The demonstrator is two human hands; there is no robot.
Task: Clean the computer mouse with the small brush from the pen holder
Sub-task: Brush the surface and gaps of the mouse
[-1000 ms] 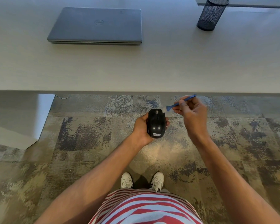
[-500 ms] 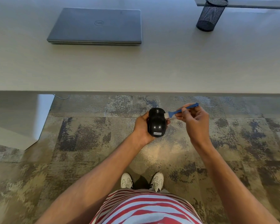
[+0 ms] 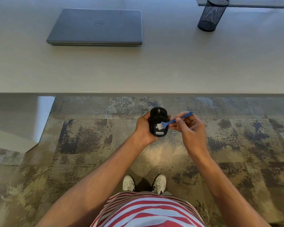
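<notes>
A black computer mouse (image 3: 157,117) with a small white label near its rear is cupped from the left and below by my left hand (image 3: 143,128), out over the carpet in front of the desk. My right hand (image 3: 189,128) pinches the handle of a small blue brush (image 3: 174,120). The brush's white bristles lie on the rear top of the mouse. The black mesh pen holder (image 3: 211,14) stands at the far right of the desk and looks to hold nothing.
A closed grey laptop (image 3: 97,27) lies on the grey desk (image 3: 170,66) at the back left. The desk's front edge runs across the view just beyond my hands. Patterned carpet (image 3: 88,136) lies below, with my white shoes (image 3: 143,184) on it.
The brush has swept from beside the mouse's front right down onto its rear top. My right hand moved slightly toward me. My left hand kept the mouse nearly still.
</notes>
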